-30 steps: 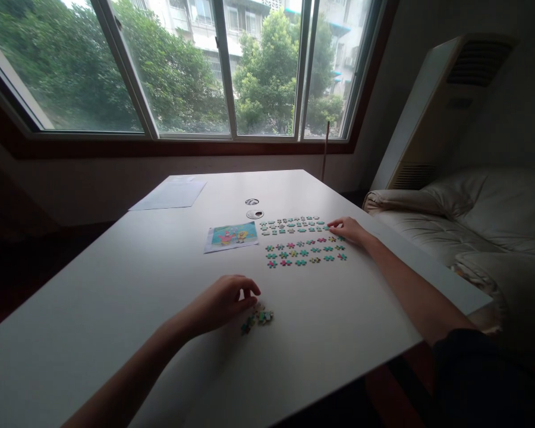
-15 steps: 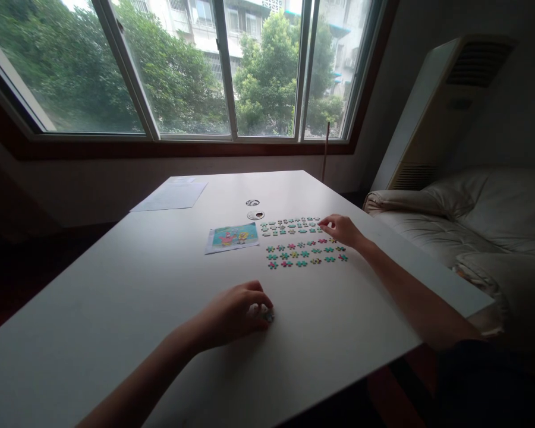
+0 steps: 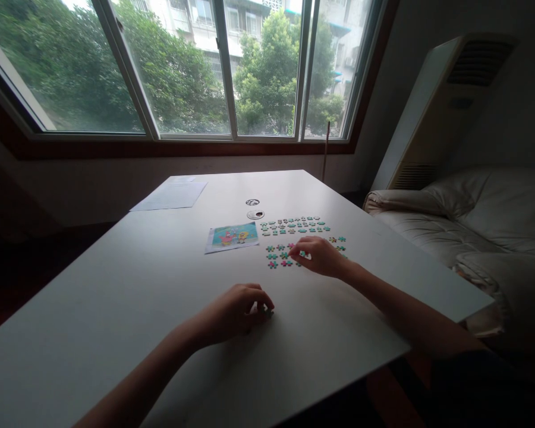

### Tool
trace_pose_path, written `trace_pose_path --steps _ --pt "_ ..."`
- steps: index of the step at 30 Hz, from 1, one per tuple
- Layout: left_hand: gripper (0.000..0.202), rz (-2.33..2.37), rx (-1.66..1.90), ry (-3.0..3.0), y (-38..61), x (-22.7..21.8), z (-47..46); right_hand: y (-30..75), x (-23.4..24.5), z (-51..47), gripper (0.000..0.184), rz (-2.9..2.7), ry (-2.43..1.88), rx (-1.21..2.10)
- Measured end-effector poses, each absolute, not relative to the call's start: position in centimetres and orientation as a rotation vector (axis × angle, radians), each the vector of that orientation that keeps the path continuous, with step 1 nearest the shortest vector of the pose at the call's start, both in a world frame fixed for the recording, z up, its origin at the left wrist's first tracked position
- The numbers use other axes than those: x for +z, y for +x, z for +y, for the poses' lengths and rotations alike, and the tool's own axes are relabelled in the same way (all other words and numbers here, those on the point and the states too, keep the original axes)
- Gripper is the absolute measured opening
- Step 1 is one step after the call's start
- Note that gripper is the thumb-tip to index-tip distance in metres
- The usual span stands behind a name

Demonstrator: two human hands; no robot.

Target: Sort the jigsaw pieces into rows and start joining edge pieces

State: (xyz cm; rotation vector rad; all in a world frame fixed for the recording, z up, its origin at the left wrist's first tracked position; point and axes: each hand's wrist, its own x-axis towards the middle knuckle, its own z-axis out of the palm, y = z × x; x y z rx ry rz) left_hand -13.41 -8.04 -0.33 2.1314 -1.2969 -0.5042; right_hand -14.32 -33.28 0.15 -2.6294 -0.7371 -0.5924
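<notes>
Small loose jigsaw pieces (image 3: 294,226) lie in rows on the white table (image 3: 116,285), right of a cartoon reference picture (image 3: 232,236). My right hand (image 3: 320,256) hovers over the nearer rows, its fingertips pinched on a small piece among the teal and pink ones. My left hand (image 3: 234,312) rests curled on the table closer to me, its fingers covering a small cluster of joined pieces, of which almost nothing shows.
A sheet of paper (image 3: 172,194) lies at the table's far left. Two round cable-hole caps (image 3: 254,213) sit behind the picture. A pale sofa (image 3: 472,220) and a standing air conditioner (image 3: 432,113) are on the right, and a wide window (image 3: 205,65) is behind.
My right hand has moved from the far right end of the rows toward me and left, onto the nearer rows. My left hand has closed over the joined cluster, hiding it.
</notes>
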Motion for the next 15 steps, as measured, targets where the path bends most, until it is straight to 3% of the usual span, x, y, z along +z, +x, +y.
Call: trace_pose_path --steps 9,15 --pt "0.014 -1.110 -0.484 2.028 -13.0 0.2 -7.9 -15.3 0.3 -32.2 0.014 -0.771 -2.622 -0.542" --pt "0.022 -0.657 -0.491 1.850 -12.7 0.9 -8.3 -16.1 0.0 -30.8 0.014 -0.764 -2.509 -0.595"
